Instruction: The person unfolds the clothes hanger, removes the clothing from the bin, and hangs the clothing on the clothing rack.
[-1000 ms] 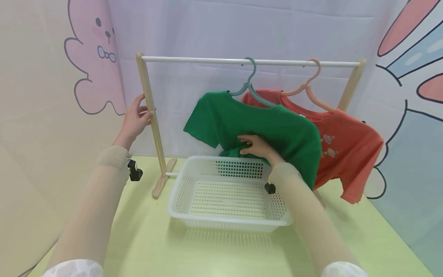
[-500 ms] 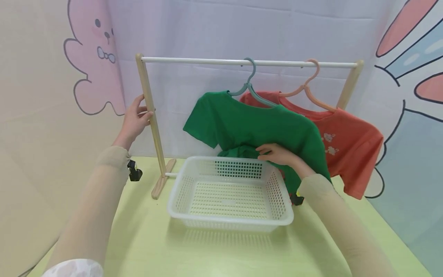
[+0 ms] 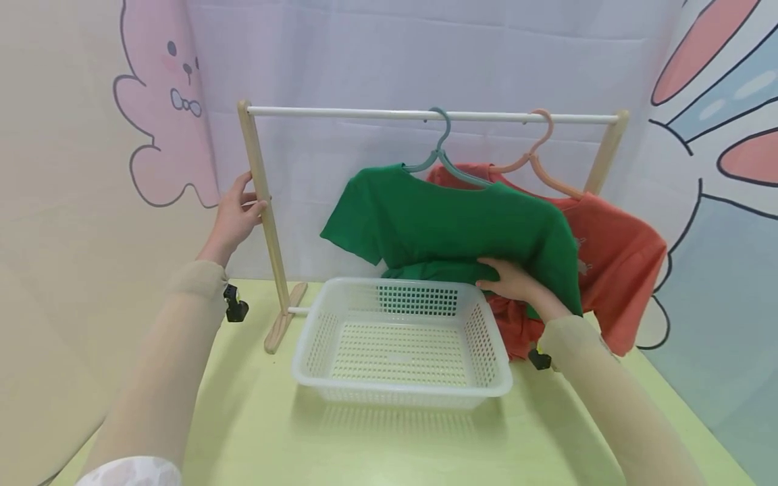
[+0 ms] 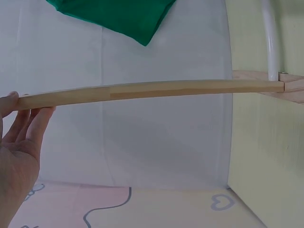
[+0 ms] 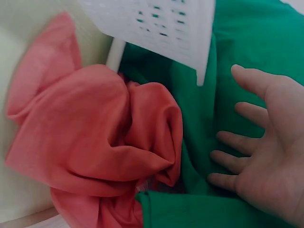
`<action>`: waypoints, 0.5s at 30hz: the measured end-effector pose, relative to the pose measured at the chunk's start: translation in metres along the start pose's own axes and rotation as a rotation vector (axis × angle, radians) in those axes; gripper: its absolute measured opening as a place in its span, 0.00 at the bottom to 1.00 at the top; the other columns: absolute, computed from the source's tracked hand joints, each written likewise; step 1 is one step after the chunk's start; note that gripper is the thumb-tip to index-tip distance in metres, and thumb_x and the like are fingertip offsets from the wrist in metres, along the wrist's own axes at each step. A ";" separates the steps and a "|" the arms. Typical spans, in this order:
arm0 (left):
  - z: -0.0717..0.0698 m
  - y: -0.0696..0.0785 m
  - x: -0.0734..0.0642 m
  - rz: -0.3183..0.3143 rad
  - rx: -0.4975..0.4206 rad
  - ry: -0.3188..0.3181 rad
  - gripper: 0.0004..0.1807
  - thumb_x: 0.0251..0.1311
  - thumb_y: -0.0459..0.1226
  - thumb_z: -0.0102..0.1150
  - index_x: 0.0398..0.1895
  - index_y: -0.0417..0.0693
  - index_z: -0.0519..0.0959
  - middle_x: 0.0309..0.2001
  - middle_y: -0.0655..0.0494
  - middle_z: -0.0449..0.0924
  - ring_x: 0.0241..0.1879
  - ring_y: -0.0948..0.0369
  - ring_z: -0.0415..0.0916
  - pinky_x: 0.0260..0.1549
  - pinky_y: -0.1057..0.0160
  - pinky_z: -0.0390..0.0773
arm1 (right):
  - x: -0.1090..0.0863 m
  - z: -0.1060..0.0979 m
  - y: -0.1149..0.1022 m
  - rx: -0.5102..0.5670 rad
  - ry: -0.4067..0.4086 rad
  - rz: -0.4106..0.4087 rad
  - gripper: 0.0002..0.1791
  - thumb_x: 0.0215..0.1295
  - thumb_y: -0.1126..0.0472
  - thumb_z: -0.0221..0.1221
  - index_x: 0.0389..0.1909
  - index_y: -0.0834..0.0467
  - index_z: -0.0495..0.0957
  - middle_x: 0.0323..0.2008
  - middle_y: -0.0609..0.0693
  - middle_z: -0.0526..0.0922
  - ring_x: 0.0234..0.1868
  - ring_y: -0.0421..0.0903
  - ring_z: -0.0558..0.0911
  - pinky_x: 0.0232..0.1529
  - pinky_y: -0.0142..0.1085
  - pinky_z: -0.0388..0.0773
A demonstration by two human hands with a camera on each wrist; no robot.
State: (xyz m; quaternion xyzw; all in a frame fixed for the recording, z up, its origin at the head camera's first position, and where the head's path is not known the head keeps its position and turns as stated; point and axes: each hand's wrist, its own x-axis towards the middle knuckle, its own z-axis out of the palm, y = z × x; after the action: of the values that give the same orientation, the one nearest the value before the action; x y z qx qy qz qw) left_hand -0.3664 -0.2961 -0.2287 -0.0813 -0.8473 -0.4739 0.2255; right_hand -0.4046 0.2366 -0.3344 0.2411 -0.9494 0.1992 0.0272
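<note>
With thumb and fingers on either side, my left hand (image 3: 234, 214) holds the wooden side post (image 3: 267, 229) of a small clothes rack; the left wrist view shows this grip on the post (image 4: 142, 89). My right hand (image 3: 513, 280), fingers spread, lies against the lower front of a green T-shirt (image 3: 450, 216), just behind the basket's back right corner. That shirt hangs from a teal hanger (image 3: 463, 177). Behind it, a red T-shirt (image 3: 626, 250) hangs on a peach hanger (image 3: 550, 181). In the right wrist view its red cloth (image 5: 90, 137) bunches near the table, left of the open palm (image 5: 280, 142).
A white perforated basket (image 3: 401, 389) stands on the pale yellow table (image 3: 389, 445) before the rack. A white rail (image 3: 340, 113) spans the rack's top, and a wooden foot (image 3: 286, 320) sits left of the basket. A fabric backdrop (image 3: 340, 54) hangs behind.
My right hand has moved right and slightly down along the green T-shirt. Red cloth now shows beside the basket's right end. My left hand stays on the post.
</note>
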 end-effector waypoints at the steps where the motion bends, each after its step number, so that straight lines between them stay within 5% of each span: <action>1: 0.000 0.000 0.000 -0.001 0.000 -0.001 0.37 0.74 0.34 0.46 0.80 0.62 0.45 0.66 0.31 0.67 0.66 0.40 0.70 0.59 0.46 0.77 | -0.001 0.002 -0.001 -0.006 0.006 -0.012 0.35 0.72 0.52 0.56 0.73 0.65 0.59 0.71 0.70 0.62 0.71 0.69 0.62 0.70 0.63 0.61; 15: 0.006 -0.003 0.001 0.026 0.021 0.002 0.36 0.74 0.35 0.47 0.80 0.60 0.46 0.66 0.30 0.66 0.66 0.38 0.69 0.60 0.47 0.76 | -0.040 0.012 -0.037 0.022 0.108 -0.179 0.29 0.67 0.59 0.62 0.67 0.62 0.69 0.65 0.65 0.73 0.66 0.64 0.72 0.67 0.56 0.69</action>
State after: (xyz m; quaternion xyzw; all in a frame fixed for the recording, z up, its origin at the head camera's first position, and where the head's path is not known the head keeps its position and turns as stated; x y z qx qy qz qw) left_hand -0.3702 -0.2929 -0.2338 -0.0892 -0.8509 -0.4622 0.2333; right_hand -0.3518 0.2197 -0.3379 0.3140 -0.9190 0.2192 0.0933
